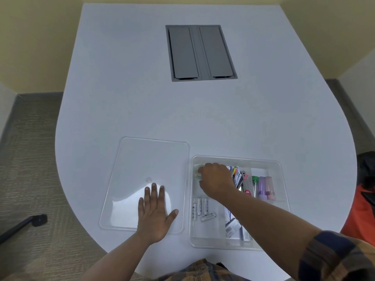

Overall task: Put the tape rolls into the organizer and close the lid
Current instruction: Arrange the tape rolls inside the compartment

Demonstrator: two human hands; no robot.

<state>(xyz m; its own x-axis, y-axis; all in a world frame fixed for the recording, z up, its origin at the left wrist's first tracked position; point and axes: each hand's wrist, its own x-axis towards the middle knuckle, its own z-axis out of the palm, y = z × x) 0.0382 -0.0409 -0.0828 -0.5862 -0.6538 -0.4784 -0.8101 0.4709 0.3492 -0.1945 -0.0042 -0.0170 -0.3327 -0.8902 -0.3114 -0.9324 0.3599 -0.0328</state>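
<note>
The left hand [156,216] lies flat, fingers spread, on the lid [146,165]; the right hand [217,179] reaches into the organizer [282,169], fingers curled around a tape roll [197,172].

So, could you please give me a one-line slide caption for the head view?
Right hand sets a tape roll into the clear organizer while the left hand rests on its lid.

Clear glossy plastic lid [142,159] and organizer [237,159] lie on a smooth matt white table [132,88].

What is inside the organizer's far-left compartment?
A clear tape roll shows at the right hand's fingertips in the organizer; the hand covers the rest of that compartment.
</note>
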